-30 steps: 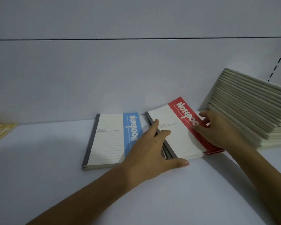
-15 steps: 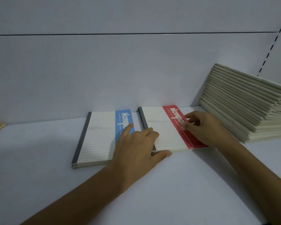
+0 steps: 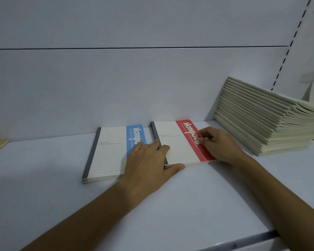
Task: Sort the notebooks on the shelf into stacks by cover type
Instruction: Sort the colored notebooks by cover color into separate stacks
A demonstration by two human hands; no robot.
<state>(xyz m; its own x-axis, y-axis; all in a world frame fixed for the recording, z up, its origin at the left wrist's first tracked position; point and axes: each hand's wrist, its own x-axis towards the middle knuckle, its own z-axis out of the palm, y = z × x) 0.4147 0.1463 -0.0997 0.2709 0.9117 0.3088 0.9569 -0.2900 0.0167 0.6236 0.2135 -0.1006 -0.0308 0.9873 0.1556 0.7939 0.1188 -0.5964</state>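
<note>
Red notebook [image 3: 172, 144], L hand [image 3: 149, 160] at spine, R hand [image 3: 219, 145] gripping right edge

- We find the scene dim and cool; a bluish-grey cast dulls the white shelf [image 3: 43, 196].
- Light seems soft and overhead: we see broad, soft-edged shadows on the shelf beside the left forearm [image 3: 91, 214] and the right forearm [image 3: 279, 192].
- We note a faint pale sheen on the back panel [image 3: 161, 105] and a brighter strip along the shelf's front edge, lower right.
- At the right we see wide-angle bending: the slotted upright [image 3: 286, 51] leans and curves.
- The centre looks fairly sharp to us: big lettering on the red notebook [image 3: 172, 142] reads, its small print does not; the upper right corner is smeared.
</note>
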